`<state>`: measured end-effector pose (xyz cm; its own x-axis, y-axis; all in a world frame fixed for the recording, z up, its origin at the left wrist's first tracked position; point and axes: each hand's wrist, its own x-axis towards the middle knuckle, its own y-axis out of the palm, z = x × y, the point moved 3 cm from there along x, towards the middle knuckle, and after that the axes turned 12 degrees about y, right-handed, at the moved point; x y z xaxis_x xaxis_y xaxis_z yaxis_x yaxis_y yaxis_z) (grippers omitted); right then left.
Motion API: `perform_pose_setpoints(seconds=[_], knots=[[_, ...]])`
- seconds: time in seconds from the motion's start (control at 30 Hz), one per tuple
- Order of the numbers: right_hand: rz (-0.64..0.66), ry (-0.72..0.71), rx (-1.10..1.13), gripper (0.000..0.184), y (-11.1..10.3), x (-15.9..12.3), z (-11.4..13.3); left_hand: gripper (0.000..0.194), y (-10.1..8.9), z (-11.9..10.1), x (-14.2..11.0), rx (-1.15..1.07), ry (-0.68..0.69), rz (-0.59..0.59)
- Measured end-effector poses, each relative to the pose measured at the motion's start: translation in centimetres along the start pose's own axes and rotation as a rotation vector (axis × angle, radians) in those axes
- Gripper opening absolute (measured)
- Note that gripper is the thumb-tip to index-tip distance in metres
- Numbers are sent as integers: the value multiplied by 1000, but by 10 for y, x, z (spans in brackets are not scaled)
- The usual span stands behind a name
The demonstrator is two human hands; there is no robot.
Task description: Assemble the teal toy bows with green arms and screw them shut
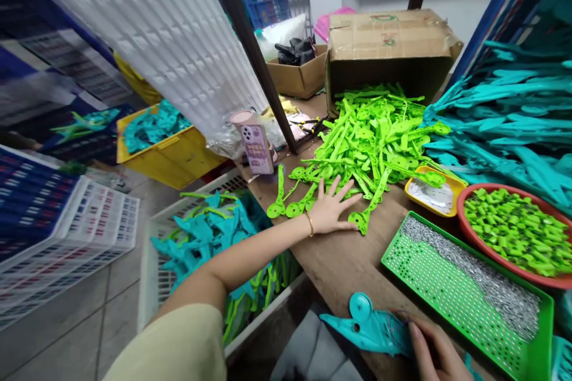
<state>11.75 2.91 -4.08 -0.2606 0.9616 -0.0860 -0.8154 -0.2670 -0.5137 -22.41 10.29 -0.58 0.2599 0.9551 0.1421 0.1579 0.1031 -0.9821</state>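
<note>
My left hand (333, 208) reaches across the table with its fingers spread, palm down, at the near edge of a heap of bright green plastic parts (370, 131). One green part with a round end (358, 221) lies by its thumb, and others sit just beyond the fingertips. At the bottom right, my right hand (435, 348) has its fingers closed on the end of a teal plastic part (379, 332), which has a pointed tip and a round disc. Part of that hand is cut off by the frame.
A green perforated tray (451, 280) holds small metal pieces. Beside it are a red bowl (462, 205) of green caps and a yellow dish (458, 190). Teal parts (504, 113) are piled at right. A white crate (149, 286) stands below the table's left edge; a phone (257, 149) stands upright.
</note>
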Motion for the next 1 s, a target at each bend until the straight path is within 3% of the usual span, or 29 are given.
perform_pose_setpoints(seconds=[0.1,0.17,0.27,0.4,0.53,0.67,0.73,0.8,0.87,0.93,1.0], knots=[[38,61,-43,40,0,2,-4,54,20,7,9,54,-53,-16],[45,94,-57,42,1,1,-4,51,20,15,14,61,-32,-59],[18,87,-71,42,0,-1,0,44,7,29,8,47,-51,-202],[-55,54,-92,42,0,-1,9,42,-21,62,0,76,-307,-412],[-71,58,-99,44,1,-1,14,58,-36,80,33,82,-274,-371],[-98,53,-107,48,-2,-4,11,39,-44,75,69,75,-195,-224],[-115,47,-119,50,-6,-6,9,35,-55,63,69,107,-156,-280],[-125,40,-129,50,-9,-7,9,36,-64,37,54,176,-19,-425],[-131,34,-138,48,-11,-7,11,37,-64,-5,24,210,250,-535],[-125,31,-149,45,-13,-8,15,35,-51,-58,-14,152,599,-518],[-103,32,-153,39,-13,-8,21,33,-35,-106,-52,56,785,-471]])
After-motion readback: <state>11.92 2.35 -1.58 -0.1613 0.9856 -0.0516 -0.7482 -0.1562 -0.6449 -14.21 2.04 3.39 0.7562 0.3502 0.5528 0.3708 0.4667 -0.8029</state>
